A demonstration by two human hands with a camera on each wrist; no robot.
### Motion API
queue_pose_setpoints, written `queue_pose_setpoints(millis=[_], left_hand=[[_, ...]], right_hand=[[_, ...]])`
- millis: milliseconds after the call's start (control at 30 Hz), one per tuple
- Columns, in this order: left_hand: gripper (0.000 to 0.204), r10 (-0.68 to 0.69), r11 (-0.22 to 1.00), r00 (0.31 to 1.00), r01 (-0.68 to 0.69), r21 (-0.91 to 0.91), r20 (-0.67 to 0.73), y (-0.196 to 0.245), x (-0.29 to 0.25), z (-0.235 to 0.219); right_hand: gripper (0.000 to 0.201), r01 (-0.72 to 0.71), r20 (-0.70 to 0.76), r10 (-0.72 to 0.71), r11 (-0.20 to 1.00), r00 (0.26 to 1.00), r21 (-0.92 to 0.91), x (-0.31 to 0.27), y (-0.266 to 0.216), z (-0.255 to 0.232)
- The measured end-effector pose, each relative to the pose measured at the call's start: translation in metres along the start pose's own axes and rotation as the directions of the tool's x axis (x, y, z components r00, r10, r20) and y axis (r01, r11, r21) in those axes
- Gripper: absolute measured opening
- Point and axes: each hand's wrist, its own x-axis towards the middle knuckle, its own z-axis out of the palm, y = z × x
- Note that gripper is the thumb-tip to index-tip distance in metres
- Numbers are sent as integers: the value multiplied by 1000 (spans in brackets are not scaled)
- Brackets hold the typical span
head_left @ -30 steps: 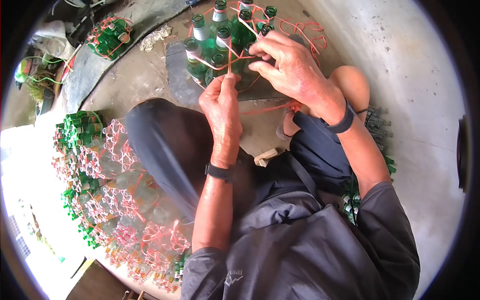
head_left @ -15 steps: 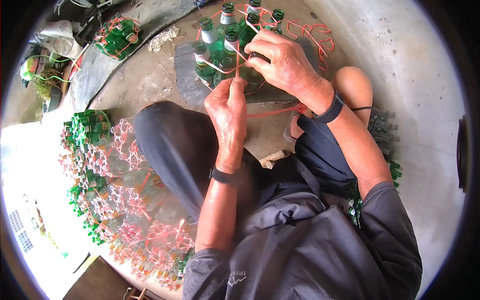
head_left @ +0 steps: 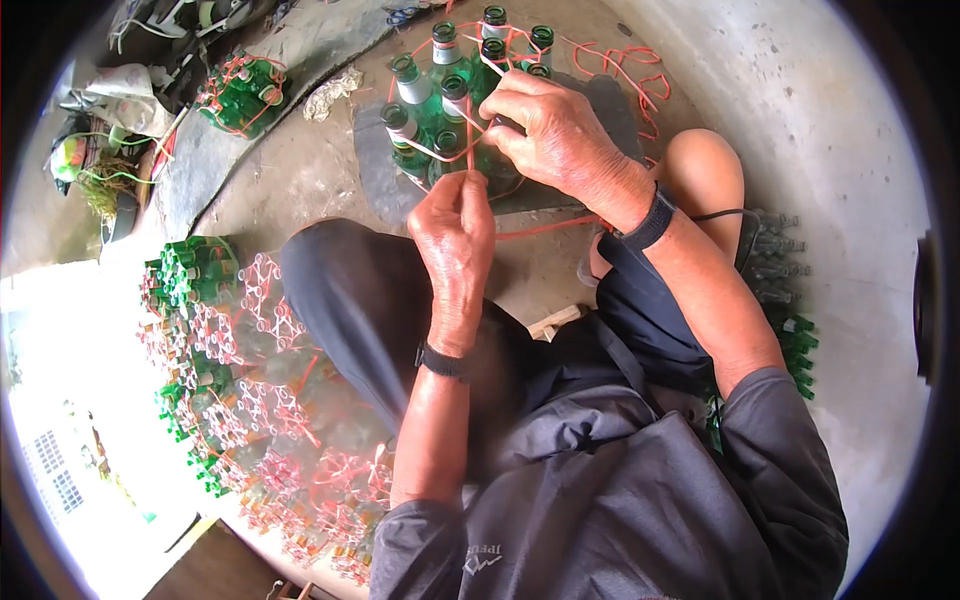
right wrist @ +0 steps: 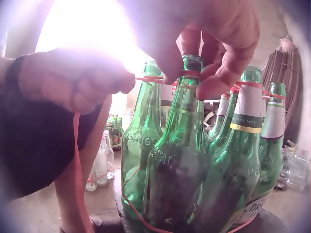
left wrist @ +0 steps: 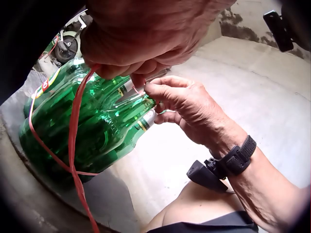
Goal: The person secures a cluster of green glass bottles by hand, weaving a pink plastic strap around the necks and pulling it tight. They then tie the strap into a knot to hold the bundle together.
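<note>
Head view, entry: my left hand (head_left: 455, 235) is curled into a near fist just this side of the bottle cluster (head_left: 450, 100), thumb and fingers pinching the red string (head_left: 470, 150) and pulling it taut toward me. Left wrist view confirms it: the string (left wrist: 73, 131) leaves the closed fingers and runs down across the green glass of the cluster (left wrist: 92, 131).

My right hand (head_left: 555, 135) lies on the near right side of the cluster, fingers bent over the bottle tops. Right wrist view shows its fingers (right wrist: 221, 73) pinching at the neck of the nearest bottle (right wrist: 177, 160), where a red loop sits under the lip; the left hand (right wrist: 73, 80) holds the string level with that neck. Both wrists carry black straps.

The bottle cluster stands upright on a dark slab (head_left: 375, 165) on the concrete floor (head_left: 280, 150), in front of my knees. String is wound round the necks and round the base of the group. Loose red string (head_left: 625, 70) trails on the floor to the right of the cluster.

Left of the cluster, well apart, sits another tied green bundle (head_left: 240, 90). Nearer me and further left, rows of tied bottles (head_left: 230, 380) are packed together. A small wooden block (head_left: 555, 322) lies between my legs, this side of the cluster.
</note>
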Motion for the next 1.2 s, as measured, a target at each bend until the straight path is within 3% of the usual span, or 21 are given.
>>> queue_pose_setpoints(millis=[67,133,333,633,800,933,1000,1200], left_hand=[[24,48,999,999,-48,25,3,0,3,-1],[21,136,967,990,-142,213,42,9,8,-8],[15,248,844,956,-291,450,155,28,28,-22],[11,399,684,875,-482,547,272,45,65,-30],[11,373,677,874,-486,553,311,46,88,-35],[13,256,759,912,-395,517,321,42,107,-39],[15,113,865,935,-260,429,337,36,117,-41],[17,92,824,919,-286,488,383,30,128,-50]], right_hand=[[15,4,-15,-4,1000,1000,2,0,1,1],[14,8,-30,-8,1000,1000,8,-1,0,3],[14,27,-37,-27,1000,999,5,-2,3,4],[15,61,-35,-59,997,998,55,-4,5,5],[15,78,-50,-76,996,996,43,-4,6,4],[16,80,-58,-76,994,995,72,-5,7,6],[14,76,-57,-74,997,996,30,-4,7,7],[19,86,-44,-83,994,996,67,-4,5,4]])
